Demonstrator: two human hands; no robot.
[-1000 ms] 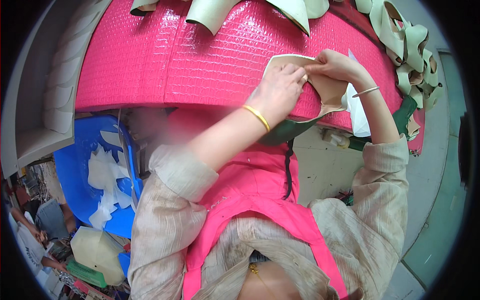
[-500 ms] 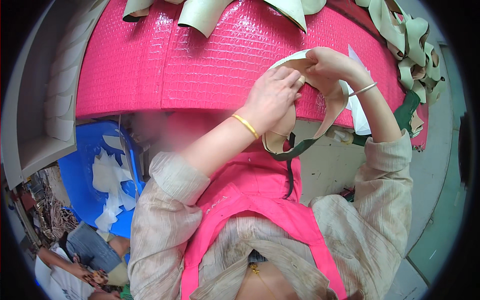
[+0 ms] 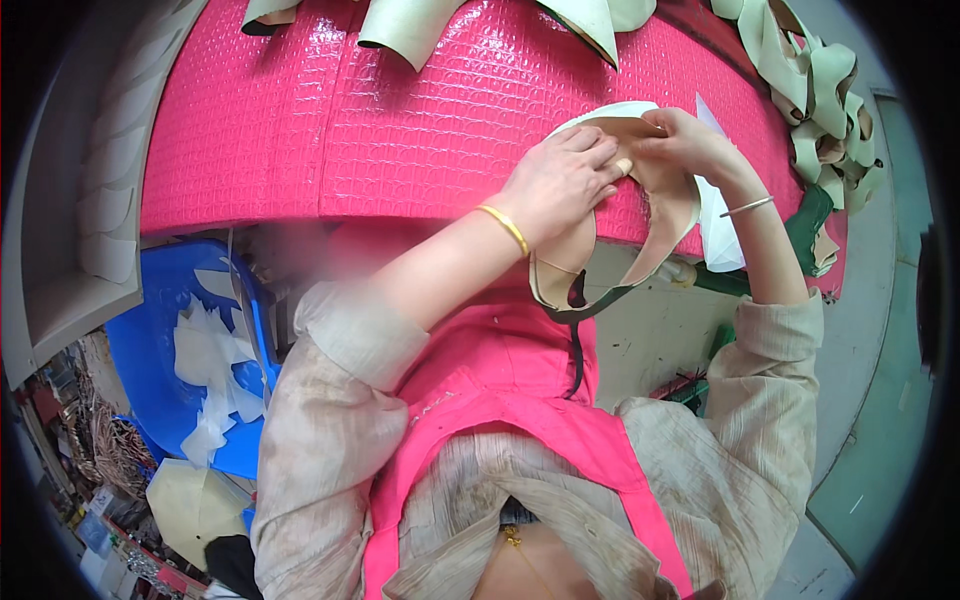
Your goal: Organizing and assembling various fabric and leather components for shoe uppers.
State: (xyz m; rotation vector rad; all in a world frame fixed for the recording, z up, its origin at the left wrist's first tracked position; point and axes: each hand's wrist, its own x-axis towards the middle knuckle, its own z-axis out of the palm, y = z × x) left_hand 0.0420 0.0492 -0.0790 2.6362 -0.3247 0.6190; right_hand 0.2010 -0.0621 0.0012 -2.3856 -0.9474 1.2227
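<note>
A loop-shaped shoe upper (image 3: 672, 210), pale green outside with a tan lining and a dark green lower edge, hangs over the near edge of the pink table. My left hand (image 3: 562, 182) is closed over its left side. A pale cover wraps one of that hand's digits, near the lining. My right hand (image 3: 692, 146) pinches the far rim on the right, thumb and fingertips pressed together. Part of the upper is hidden beneath the left fingers. White paper-like sheets (image 3: 718, 235) lie just right of the upper, below my right wrist.
The pink textured table (image 3: 420, 140) carries more pale green pieces (image 3: 405, 30) at its far edge and a heap of uppers (image 3: 830, 85) at far right. A blue bin (image 3: 150, 335) with white scraps (image 3: 210, 355) stands at left, below a grey shelf (image 3: 75, 310).
Both hands and the upper have shifted slightly right. More of the tan lining shows between my hands. A person at the lower left has gone from view, and a pale yellow sheet shows there.
</note>
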